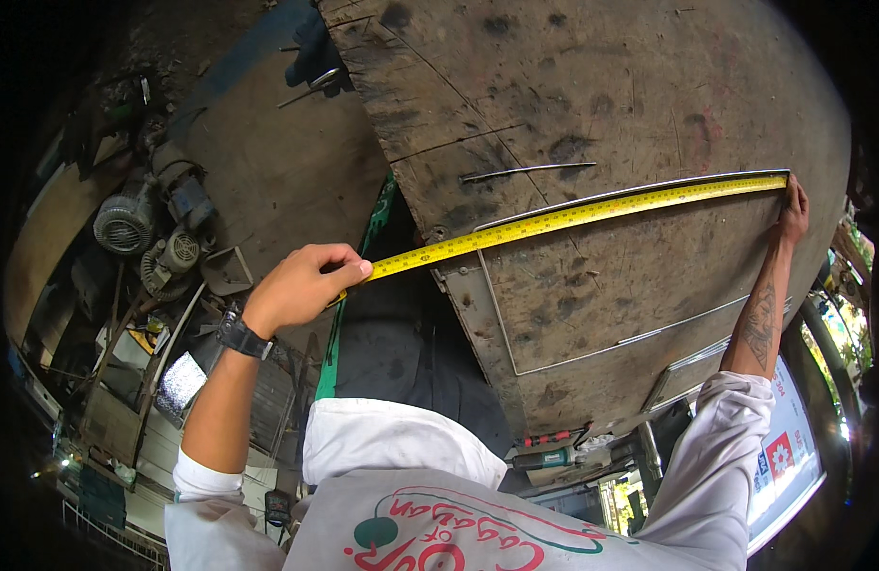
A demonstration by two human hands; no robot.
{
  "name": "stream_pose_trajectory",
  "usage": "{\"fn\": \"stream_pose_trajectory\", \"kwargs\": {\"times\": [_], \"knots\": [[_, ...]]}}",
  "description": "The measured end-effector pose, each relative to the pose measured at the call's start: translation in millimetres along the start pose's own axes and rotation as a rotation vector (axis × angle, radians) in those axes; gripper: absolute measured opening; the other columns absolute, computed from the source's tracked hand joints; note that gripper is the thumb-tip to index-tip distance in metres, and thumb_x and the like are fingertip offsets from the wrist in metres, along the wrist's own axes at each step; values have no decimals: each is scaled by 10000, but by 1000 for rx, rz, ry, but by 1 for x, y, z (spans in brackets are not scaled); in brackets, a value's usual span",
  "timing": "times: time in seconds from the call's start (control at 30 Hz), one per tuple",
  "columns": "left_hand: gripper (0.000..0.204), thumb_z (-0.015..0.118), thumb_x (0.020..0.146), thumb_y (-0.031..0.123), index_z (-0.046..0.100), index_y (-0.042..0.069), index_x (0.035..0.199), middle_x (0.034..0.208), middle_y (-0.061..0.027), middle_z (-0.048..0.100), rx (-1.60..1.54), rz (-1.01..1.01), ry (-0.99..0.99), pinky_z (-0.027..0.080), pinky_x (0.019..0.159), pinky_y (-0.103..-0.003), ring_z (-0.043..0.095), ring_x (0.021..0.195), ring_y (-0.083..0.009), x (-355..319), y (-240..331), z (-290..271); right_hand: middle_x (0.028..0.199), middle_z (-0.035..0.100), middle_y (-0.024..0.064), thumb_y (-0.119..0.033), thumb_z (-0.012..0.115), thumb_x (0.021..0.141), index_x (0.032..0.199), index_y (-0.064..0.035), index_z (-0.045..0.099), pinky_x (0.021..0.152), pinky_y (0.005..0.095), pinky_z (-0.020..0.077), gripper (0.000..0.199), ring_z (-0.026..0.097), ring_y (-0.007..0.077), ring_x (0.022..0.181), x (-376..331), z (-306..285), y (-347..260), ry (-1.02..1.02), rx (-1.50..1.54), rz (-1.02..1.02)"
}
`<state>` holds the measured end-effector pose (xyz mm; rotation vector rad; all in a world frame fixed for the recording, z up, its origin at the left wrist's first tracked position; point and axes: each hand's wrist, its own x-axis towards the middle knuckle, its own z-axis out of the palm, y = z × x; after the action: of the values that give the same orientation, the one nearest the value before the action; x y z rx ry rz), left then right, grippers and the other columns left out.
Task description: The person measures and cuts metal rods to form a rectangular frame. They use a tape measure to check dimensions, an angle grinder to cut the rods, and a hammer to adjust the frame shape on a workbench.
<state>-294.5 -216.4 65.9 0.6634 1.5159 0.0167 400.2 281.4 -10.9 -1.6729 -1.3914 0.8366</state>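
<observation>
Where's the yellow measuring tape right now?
In the head view, the yellow measuring tape stretches rightward from the left hand, across the wooden tabletop's left edge, to the right hand.

Yellow tape measure [553,220] spans left hand [306,284] to right hand [793,211], blocking the way across counter [639,67]. Beyond: room either side of one thin rod [530,170]. Nearer: bent metal strip [498,314] lies in the way.
</observation>
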Motion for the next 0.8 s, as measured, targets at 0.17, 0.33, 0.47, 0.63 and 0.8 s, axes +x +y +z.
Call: {"fn": "stream_pose_trajectory", "kwargs": {"times": [0.17, 0.33, 0.47, 0.63, 0.8], "knots": [[260, 760, 958, 323, 755, 66, 997, 930, -107, 695, 130, 220, 484, 534, 792, -441, 691, 896, -360, -17, 4, 30, 1214, 770, 113, -165, 787, 1000, 1196, 17, 733, 1054, 302, 528, 273, 708, 183, 1153, 0, 2, -4, -40, 8, -17], [171, 747, 972, 242, 761, 72, 990, 939, -102, 708, 107, 226, 673, 537, 795, -429, 698, 902, -349, -20, 3, 55, 1221, 770, 114, -148, 761, 1019, 1207, 25, 728, 1061, 297, 528, 257, 709, 184, 1163, -3, 3, -8, -34, -31, -3], [157, 746, 974, 226, 762, 71, 988, 947, -99, 713, 110, 219, 707, 538, 797, -423, 699, 898, -344, -24, 2, 62, 1243, 759, 116, -226, 791, 1004, 1248, 37, 725, 1068, 303, 504, 364, 690, 183, 1177, 0, 1, -4, -79, -31, -41], [158, 746, 974, 224, 759, 67, 989, 951, -98, 716, 121, 229, 723, 536, 801, -421, 701, 902, -340, -26, 0, 64, 1261, 760, 105, -287, 823, 983, 1268, 18, 744, 1075, 310, 483, 425, 670, 183, 1207, 5, -1, 0, -42, -122, -34], [147, 743, 976, 201, 759, 57, 997, 964, -109, 720, 139, 250, 739, 537, 809, -414, 702, 910, -337, -25, -6, 66, 1284, 762, 97, -320, 822, 981, 1282, -29, 767, 1079, 310, 482, 422, 667, 182, 1221, 0, 5, -3, 33, -271, -40]]}}
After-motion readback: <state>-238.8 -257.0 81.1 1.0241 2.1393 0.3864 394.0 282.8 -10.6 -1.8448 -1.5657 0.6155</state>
